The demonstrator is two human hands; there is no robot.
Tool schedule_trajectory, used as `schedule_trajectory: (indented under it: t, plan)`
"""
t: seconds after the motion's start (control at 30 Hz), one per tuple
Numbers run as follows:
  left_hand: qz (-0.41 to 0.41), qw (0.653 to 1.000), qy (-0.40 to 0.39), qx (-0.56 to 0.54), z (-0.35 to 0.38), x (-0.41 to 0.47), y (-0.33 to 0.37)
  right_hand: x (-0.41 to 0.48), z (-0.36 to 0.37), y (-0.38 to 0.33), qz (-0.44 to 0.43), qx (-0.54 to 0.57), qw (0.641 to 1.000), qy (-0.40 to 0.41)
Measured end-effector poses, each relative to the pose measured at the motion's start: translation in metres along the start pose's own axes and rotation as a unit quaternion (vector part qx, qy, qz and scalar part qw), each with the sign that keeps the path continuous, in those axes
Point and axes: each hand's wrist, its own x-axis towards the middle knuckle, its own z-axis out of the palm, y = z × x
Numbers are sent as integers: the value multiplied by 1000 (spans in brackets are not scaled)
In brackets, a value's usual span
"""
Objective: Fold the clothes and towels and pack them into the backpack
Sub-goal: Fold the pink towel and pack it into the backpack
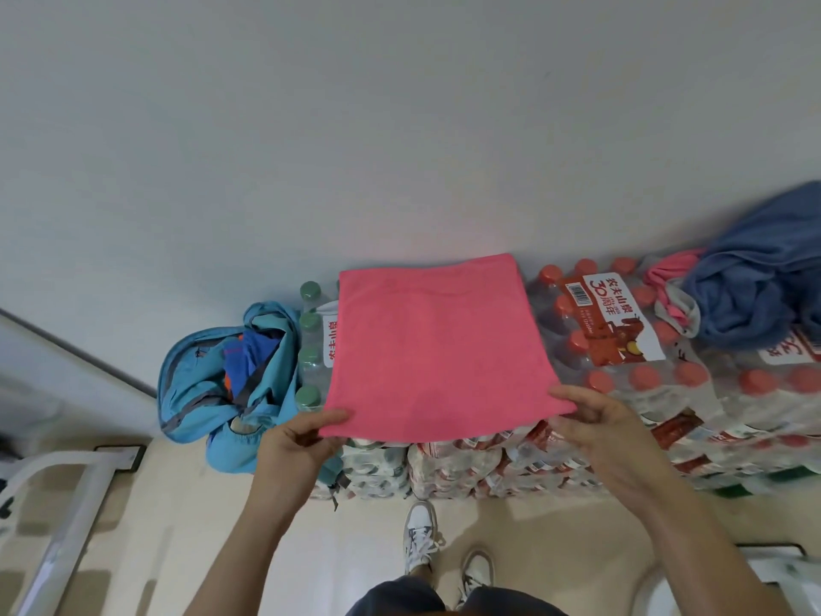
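1. The left hand [302,433] is pinching the near left corner of a flat, square, bright pink terry towel [437,349], with one digit lying on top of the cloth and the rest tucking under its edge.
2. The right hand [595,420] is pinching the near right corner in the same way. Together the two grips seem to be drawing the near edge straight, probably so the cloth lies smooth for a fold.
3. The pink towel is lying spread across the top of stacked shrink-wrapped packs of clear plastic water bottles [622,349], and its far edge is reaching the pale wall. The packs are serving as a makeshift table.
4. Holding both near corners is setting up a lift of that edge over to the far one, which would halve the towel. That fold looks like the step in hand.
5. A light-blue fabric backpack [191,393] is slumping at the left end of the packs, just beside the towel, with its mouth gaping upward for easy loading. A royal-blue cloth [249,353] with a bit of orange is showing inside. How much room remains is hard to tell.
6. Well to the right, a crumpled slate-blue cloth heap [764,295] and a pink-and-grey garment [671,291] are sitting on the packs, unfolded and apparently waiting their turn.
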Motion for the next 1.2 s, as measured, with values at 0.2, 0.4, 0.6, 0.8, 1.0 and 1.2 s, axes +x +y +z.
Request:
schedule_trajectory:
  t: [0.2, 0.4, 0.6, 0.8, 1.0, 1.2]
  plan:
    - [75, 991, 44, 101, -8, 13, 7, 8, -11, -5, -188, -426, 883, 51]
    - [110, 958, -31, 264, -22, 19, 15, 12, -26, -18, -200, -517, 831, -39]
    - [53, 970, -137, 195, -39, 31, 25, 19, -22, -34, -180, -386, 901, -87]
    - [29, 990, -140, 7, -28, 58, 36, 38, 4, -27, -94, -47, 993, -48]
    - [75, 990, -6, 121, -2, 89, 39, 67, 36, -39, -199, -276, 933, 115]
    - [158, 954, 73, 244, 17, 140, 60, 118, 61, -72, -212, -385, 885, 158]
